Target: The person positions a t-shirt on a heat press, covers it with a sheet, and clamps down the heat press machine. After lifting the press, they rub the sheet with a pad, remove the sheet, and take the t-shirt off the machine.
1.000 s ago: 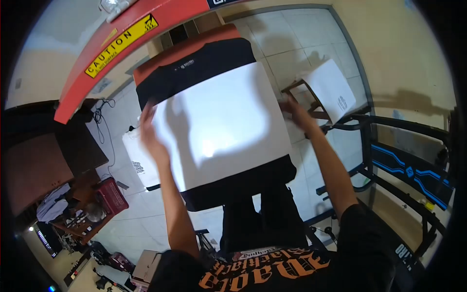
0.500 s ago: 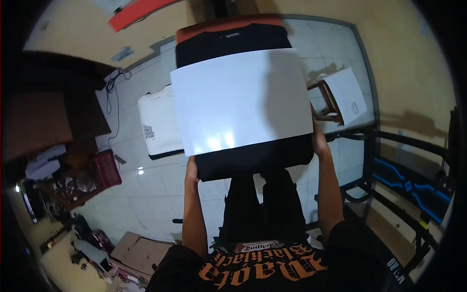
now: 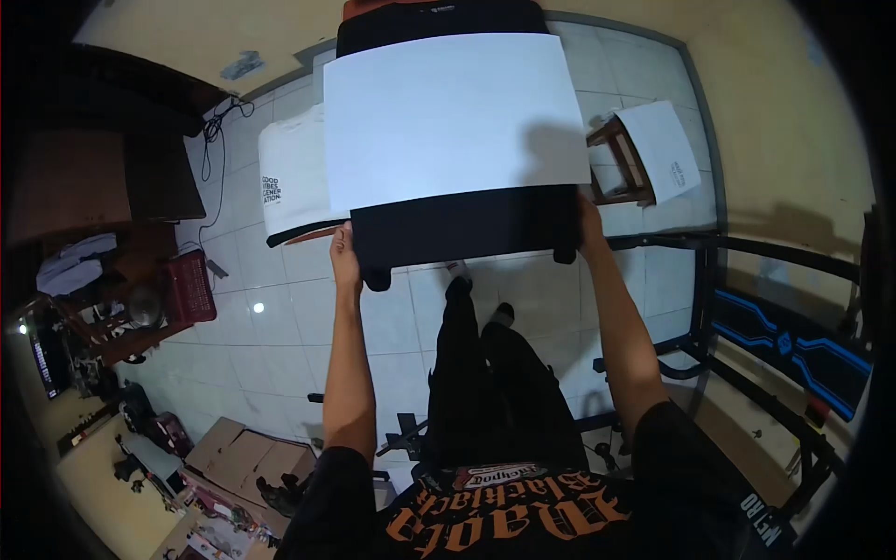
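Observation:
A black shirt (image 3: 457, 229) lies over a flat board, its orange-red edge showing at the top. Across its middle rests a large white sheet (image 3: 448, 121), with black cloth showing above and below. My left hand (image 3: 345, 259) is closed on the shirt's lower left side edge, thumb side up. At the lower right side edge my right hand (image 3: 592, 226) grips the shirt, its fingers partly hidden by the cloth. A folded white shirt (image 3: 297, 173) with black print lies to the left.
On the right, a wooden stool (image 3: 627, 168) carries a white printed item (image 3: 665, 149). Black metal equipment (image 3: 789, 345) with a blue-marked panel stands at the right. A cardboard box (image 3: 247, 467) and a red crate (image 3: 190, 287) are at the left. Cables hang at the upper left.
Both hands came from above the white sheet to the shirt's lower side edges. The board with shirt and sheet now sits higher in view; the red caution-labelled part has left the view.

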### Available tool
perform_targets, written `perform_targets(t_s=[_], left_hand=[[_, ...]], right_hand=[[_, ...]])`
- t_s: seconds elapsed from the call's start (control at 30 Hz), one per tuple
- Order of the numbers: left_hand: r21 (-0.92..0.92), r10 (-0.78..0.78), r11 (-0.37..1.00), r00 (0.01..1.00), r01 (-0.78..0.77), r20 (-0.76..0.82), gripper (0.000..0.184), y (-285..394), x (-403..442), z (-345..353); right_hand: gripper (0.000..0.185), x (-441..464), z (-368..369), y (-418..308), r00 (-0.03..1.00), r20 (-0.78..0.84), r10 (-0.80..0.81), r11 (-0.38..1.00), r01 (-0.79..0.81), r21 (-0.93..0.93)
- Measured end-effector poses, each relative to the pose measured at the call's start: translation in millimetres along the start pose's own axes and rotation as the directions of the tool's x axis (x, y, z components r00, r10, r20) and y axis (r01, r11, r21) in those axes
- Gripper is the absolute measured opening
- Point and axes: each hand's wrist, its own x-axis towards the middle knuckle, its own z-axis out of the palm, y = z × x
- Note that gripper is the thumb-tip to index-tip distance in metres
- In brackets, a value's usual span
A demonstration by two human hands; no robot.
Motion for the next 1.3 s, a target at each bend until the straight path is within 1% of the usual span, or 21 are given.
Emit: perform_targets(t_s=[0.13, 0.23, 0.3, 0.33, 0.4, 0.43, 0.47, 0.53, 0.57, 0.7, 0.77, 0.87, 0.93, 0.97, 1.0, 1.03, 1.07, 1.13, 1.17, 1.27, 1.3], left_hand=[[0.028, 0.031, 0.999, 0.999, -0.032, 0.030, 0.036, -16, 12, -16], [0.182, 0.130, 0.975, 0.991, -0.125, -0.013, 0.035, -14, 12, -22], [0.397, 0.259, 0.898, 0.958, -0.190, -0.127, 0.037, -4, 6, -27], [0.539, 0.458, 0.787, 0.870, -0.302, -0.181, 0.038, 4, -8, -26], [0.791, 0.798, 0.466, 0.576, -0.397, -0.181, 0.046, 36, -53, -10], [0.759, 0.755, 0.351, 0.645, -0.549, 0.117, 0.051, 70, -79, 9], [0.675, 0.645, 0.263, 0.646, -0.690, 0.408, 0.061, 91, -105, 30], [0.641, 0.498, -0.049, 0.537, -0.766, 0.681, 0.079, 81, -120, 78], [0.620, 0.445, -0.088, 0.526, -0.780, 0.725, 0.080, 66, -117, 99], [0.650, 0.321, -0.320, 0.566, -0.689, 0.759, 0.075, 21, -91, 115], [0.667, 0.421, -0.268, 0.539, -0.695, 0.730, 0.066, 11, -84, 103], [0.731, 0.497, -0.217, 0.571, -0.647, 0.653, 0.069, 9, -81, 63], [0.786, 0.489, -0.245, 0.627, -0.568, 0.606, 0.073, 9, -77, 30], [0.801, 0.513, -0.161, 0.644, -0.577, 0.567, 0.080, 7, -74, 17], [0.803, 0.441, 0.136, 0.761, -0.581, 0.476, 0.086, 15, -83, 17], [0.796, 0.458, 0.152, 0.755, -0.586, 0.469, 0.088, 18, -87, 19], [0.788, 0.475, 0.166, 0.749, -0.592, 0.463, 0.090, 21, -90, 25], [0.710, 0.647, 0.370, 0.715, -0.599, 0.265, 0.089, 10, -89, 38], [0.648, 0.705, 0.459, 0.693, -0.607, 0.149, 0.088, 3, -88, 43], [0.624, 0.661, 0.575, 0.750, -0.530, 0.028, 0.084, -7, -86, 44], [0.407, 0.537, 0.790, 0.838, -0.459, -0.098, 0.084, -10, -84, 44]], right_hand=[[0.046, 8, -2, 3, 0.995, 0.097, -0.023, 0.998, 0.018, 0.054], [0.048, 10, -8, 3, 0.978, -0.021, -0.209, 0.938, 0.194, -0.286], [0.039, 3, -33, -3, 0.904, -0.002, -0.427, 0.735, 0.346, -0.583], [0.034, -3, -42, -3, 0.852, 0.033, -0.523, 0.591, 0.389, -0.706], [0.040, -60, -35, -9, 0.645, 0.199, -0.737, 0.233, 0.519, -0.822], [0.045, -88, -20, -22, 0.523, 0.302, -0.797, 0.033, 0.537, -0.843], [0.051, -110, 7, -34, 0.487, 0.518, -0.703, -0.108, 0.647, -0.755], [0.074, -136, 61, -29, 0.398, 0.792, -0.463, -0.252, 0.797, -0.548], [0.081, -136, 83, -23, 0.417, 0.838, -0.351, -0.344, 0.775, -0.530], [0.068, -105, 100, 4, 0.435, 0.825, -0.362, -0.515, 0.644, -0.566], [0.064, -104, 91, 1, 0.421, 0.830, -0.365, -0.601, 0.575, -0.555], [0.068, -103, 69, 5, 0.420, 0.775, -0.472, -0.569, 0.526, -0.632], [0.068, -108, 49, 0, 0.467, 0.689, -0.554, -0.463, 0.516, -0.721], [0.069, -105, 37, 5, 0.494, 0.622, -0.608, -0.391, 0.495, -0.776], [0.069, -105, 28, 9, 0.518, 0.552, -0.653, -0.317, 0.475, -0.821], [0.069, -110, 23, 12, 0.673, 0.409, -0.616, 0.008, 0.525, -0.851], [0.068, -110, 25, 17, 0.639, 0.384, -0.667, 0.066, 0.564, -0.823], [0.067, -105, 30, 33, 0.574, 0.320, -0.753, 0.172, 0.642, -0.747], [0.062, -103, 33, 41, 0.685, 0.184, -0.705, 0.361, 0.570, -0.738], [0.056, -94, 36, 47, 0.761, 0.002, -0.649, 0.525, 0.450, -0.723], [0.045, -92, 36, 47, 0.790, -0.052, -0.611, 0.605, 0.424, -0.674]])
